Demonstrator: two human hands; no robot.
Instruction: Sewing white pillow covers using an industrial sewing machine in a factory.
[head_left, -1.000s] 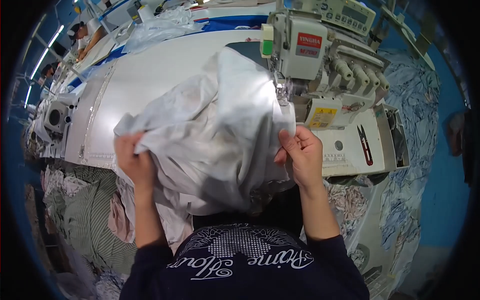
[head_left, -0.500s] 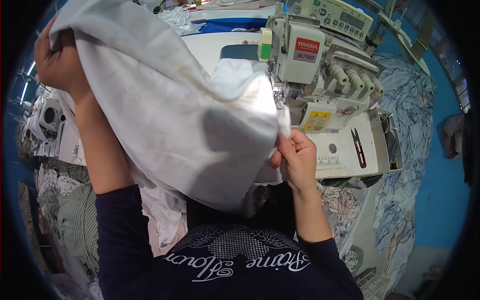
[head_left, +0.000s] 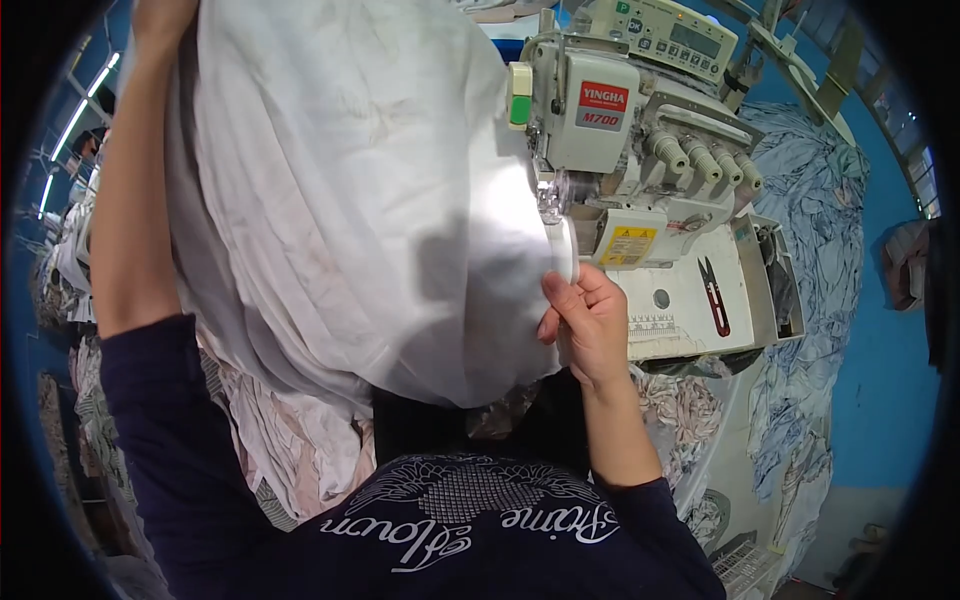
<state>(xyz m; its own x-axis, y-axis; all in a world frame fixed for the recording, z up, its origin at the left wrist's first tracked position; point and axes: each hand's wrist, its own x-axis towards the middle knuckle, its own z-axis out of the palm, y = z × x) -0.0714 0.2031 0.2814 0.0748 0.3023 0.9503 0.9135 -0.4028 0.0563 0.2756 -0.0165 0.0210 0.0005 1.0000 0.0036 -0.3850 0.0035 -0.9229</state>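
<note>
A large white cloth spreads in front of me, its right edge lying at the needle area of an overlock sewing machine. With thumb and fingers, my right hand pinches that edge just below the presser foot; a narrow white strip runs along there. My left hand is raised at the upper left, holding the cloth up; its fingers are cut off by the picture's edge. Part of the machine bed is hidden under the cloth.
Red-handled thread snips lie on the machine's right-hand plate, beside an open-topped box. Crumpled pale fabric is heaped at the right, and more cloth pieces hang below the table. A control panel tops the machine.
My left hand has gone up and farther away, lifting the cloth so it spreads wider and covers the table behind. My right hand keeps its pinch near the needle, almost unmoved.
</note>
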